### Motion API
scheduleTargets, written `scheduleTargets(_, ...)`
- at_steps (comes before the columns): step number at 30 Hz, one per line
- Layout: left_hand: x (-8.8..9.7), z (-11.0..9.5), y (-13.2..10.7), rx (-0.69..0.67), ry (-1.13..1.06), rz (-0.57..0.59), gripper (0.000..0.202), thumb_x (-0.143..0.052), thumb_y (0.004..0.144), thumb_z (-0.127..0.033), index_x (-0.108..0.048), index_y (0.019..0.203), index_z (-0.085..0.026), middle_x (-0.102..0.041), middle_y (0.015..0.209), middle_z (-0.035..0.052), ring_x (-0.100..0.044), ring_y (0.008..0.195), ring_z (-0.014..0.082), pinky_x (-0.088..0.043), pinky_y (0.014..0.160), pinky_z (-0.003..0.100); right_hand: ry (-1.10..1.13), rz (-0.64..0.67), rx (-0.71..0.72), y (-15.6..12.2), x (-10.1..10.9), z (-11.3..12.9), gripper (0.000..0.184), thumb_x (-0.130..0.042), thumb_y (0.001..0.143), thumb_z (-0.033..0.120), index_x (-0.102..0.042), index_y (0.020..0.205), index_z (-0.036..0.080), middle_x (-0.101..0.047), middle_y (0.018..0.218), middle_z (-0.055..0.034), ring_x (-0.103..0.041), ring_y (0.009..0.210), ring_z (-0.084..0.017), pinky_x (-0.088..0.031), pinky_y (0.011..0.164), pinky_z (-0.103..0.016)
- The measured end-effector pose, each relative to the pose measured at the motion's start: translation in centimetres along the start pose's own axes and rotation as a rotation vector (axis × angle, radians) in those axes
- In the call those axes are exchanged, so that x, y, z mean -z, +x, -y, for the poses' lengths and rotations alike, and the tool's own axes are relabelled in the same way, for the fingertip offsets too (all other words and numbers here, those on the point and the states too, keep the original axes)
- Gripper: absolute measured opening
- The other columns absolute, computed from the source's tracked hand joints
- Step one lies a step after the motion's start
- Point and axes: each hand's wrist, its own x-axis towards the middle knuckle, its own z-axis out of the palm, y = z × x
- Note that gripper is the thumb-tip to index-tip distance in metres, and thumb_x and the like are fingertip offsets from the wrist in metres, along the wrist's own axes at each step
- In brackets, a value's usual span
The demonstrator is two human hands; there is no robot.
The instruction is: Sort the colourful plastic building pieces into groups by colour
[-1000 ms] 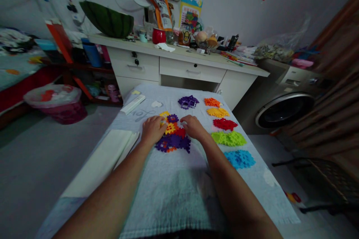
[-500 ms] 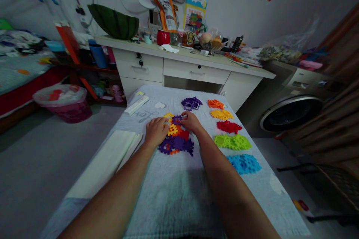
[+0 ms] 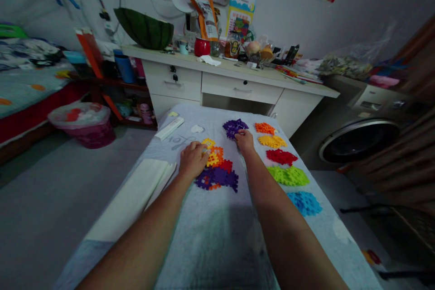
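My left hand (image 3: 193, 159) rests against the left side of a mixed group of plastic interlocking tiles. Its fingers are curled in beside a yellow tile (image 3: 213, 160), and what they grip, if anything, is hidden. Orange tiles (image 3: 219, 151), a red tile (image 3: 226, 165) and several purple tiles (image 3: 219, 176) overlap in that group. Farther back, my right hand (image 3: 245, 142) is closed at the near right edge of a purple tile pile (image 3: 234, 127). Its fingertips are pinched on a purple tile there, partly covered by the fingers.
Along the right side lie orange (image 3: 264, 128), yellow (image 3: 272, 141), red (image 3: 281, 157), green (image 3: 288, 175) and blue (image 3: 305, 203) tile piles. A white box (image 3: 170, 128) and a folded pale sheet (image 3: 136, 195) lie left on the cloth-covered table (image 3: 210, 244). A desk (image 3: 176, 81) stands behind.
My right hand has moved away from the mixed group, back and right to the purple pile, taking a purple tile with it. Orange tiles now show where it was. My left hand stays beside the group.
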Motion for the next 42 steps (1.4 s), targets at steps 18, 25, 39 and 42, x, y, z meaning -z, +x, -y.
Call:
scheduleTargets(18,0.3,-0.4,-0.3,0.014,0.037,0.029,0.041,-0.047,0.091,-0.040,-0.055,0.129,-0.025,-0.060,0.131,0.0072,-0.050,0.121,0.0276,-0.038,0.100,0.043,-0.276,-0.067,0.121,-1.6,-0.6,0.5,0.026,-0.050,0.070,0.014,-0.064,0.092,0.018,-0.067,0.092,-0.0046,-0.061,0.088,-0.017,-0.048,0.084,-0.028)
scheduleTargets(25,0.3,-0.4,-0.4,-0.004,0.035,0.017,0.040,-0.047,0.092,-0.036,-0.052,0.130,-0.025,-0.061,0.132,0.0065,-0.049,0.122,0.0276,-0.037,0.100,0.043,-0.630,0.431,0.332,-3.8,-3.8,3.3,0.027,-0.063,0.078,0.020,-0.067,0.105,0.018,-0.069,0.104,-0.0059,-0.061,0.092,-0.017,-0.045,0.088,-0.029)
scheduleTargets(39,0.2,-0.3,-0.2,0.016,0.026,0.025,0.042,-0.049,0.091,-0.036,-0.052,0.130,-0.023,-0.061,0.132,0.0071,-0.050,0.122,0.0280,-0.037,0.101,0.043,-0.837,0.376,0.382,-4.2,-4.0,5.1,0.032,-0.060,0.081,0.017,-0.062,0.113,0.018,-0.067,0.106,-0.0099,-0.061,0.095,-0.021,-0.045,0.084,-0.029)
scheduleTargets(42,0.2,-0.3,-0.3,0.010,0.022,0.018,0.043,-0.048,0.091,-0.038,-0.053,0.130,-0.023,-0.061,0.132,0.0077,-0.050,0.122,0.0282,-0.037,0.101,0.043,-0.843,0.294,0.399,-4.0,-2.8,5.4,0.028,-0.052,0.084,0.011,-0.064,0.108,0.018,-0.067,0.105,-0.0110,-0.061,0.095,-0.022,-0.044,0.083,-0.030)
